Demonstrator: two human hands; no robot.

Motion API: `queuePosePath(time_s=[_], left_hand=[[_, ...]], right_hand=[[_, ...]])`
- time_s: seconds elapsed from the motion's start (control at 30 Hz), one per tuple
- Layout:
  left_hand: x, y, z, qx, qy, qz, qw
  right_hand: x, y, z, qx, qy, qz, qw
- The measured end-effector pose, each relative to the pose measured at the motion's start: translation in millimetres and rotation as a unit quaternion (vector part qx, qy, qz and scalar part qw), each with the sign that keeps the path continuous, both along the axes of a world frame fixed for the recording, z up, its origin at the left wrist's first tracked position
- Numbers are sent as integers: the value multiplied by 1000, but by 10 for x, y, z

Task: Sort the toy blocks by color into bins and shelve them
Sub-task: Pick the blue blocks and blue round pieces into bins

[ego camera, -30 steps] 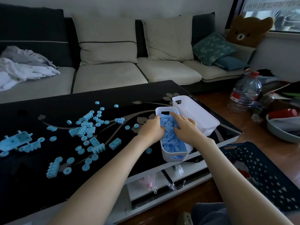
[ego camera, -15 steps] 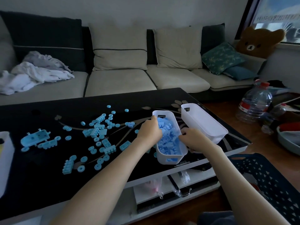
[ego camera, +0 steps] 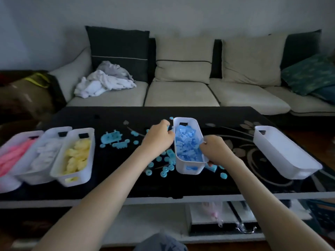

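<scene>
A white bin [ego camera: 188, 170] full of blue blocks [ego camera: 186, 145] sits mid-table on the black glass coffee table [ego camera: 126, 182]. My left hand [ego camera: 157, 137] grips its left rim. My right hand [ego camera: 215, 150] grips its right rim near the front. Loose blue blocks and round pieces [ego camera: 164, 168] lie around and under the bin; a larger blue assembled piece [ego camera: 112, 137] lies to the left. At the left stand three white bins: yellow blocks [ego camera: 77, 156], white blocks [ego camera: 44, 153], pink blocks [ego camera: 13, 154].
An empty white bin [ego camera: 286, 156] stands at the table's right end. A sofa [ego camera: 181, 93] with cushions and crumpled laundry [ego camera: 105, 82] runs behind the table. A lower shelf [ego camera: 217, 218] shows under the tabletop, and a dark blue basket [ego camera: 322, 212] at the right.
The view has swung left, bringing the three filled bins into sight. The blue bin has moved left, away from the empty bin and over the loose blue pieces. Both hands stay on its rims.
</scene>
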State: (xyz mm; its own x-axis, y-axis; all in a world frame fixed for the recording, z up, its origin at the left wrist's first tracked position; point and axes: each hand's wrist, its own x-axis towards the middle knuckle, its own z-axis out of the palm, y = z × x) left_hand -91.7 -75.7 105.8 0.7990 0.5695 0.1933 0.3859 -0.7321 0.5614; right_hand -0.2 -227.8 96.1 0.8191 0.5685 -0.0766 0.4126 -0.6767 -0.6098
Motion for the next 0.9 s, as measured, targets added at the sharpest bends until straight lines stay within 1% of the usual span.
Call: queuePosePath(time_s=[0.1,0.17,0.2,0.23,0.3,0.4,0.6,0.63,0.73,0.77,0.83,0.9], left_hand=[[-420,419,-118,50,11,78,996],[-704,670,-218,121,62,145,980],[-826,777,-266,159,100,179,966],[-968,871,-296,179,134,210,952],[-1212,1012,-346,175,172,251,936],[-1466,1153,-406,156,183,272,932],[-1583,1331,-481,121,98,310,938],[-1572,1337,-474,114,104,307,939],[-1522,1361,-455,94,175,281,939],[-1510,1383,-460,90,187,278,938],[-1485,1451,-474,87,181,280,939],[-1456,1533,-493,87,165,280,942]], right_hand=[[-216,380,26,7,0,50,999],[-398,650,14,20,8,85,996],[-485,769,-7,29,14,103,994],[-581,899,-36,35,21,120,992],[-762,1124,-106,40,29,148,988],[-975,1427,-220,30,7,193,981],[-1183,1823,-330,20,-14,219,975],[-1189,1862,-332,26,-12,219,975],[-1179,1951,-311,47,-5,213,976],[-1172,1974,-299,50,-5,214,976],[-1157,1996,-278,60,20,218,974],[-1139,2033,-272,77,82,225,968]])
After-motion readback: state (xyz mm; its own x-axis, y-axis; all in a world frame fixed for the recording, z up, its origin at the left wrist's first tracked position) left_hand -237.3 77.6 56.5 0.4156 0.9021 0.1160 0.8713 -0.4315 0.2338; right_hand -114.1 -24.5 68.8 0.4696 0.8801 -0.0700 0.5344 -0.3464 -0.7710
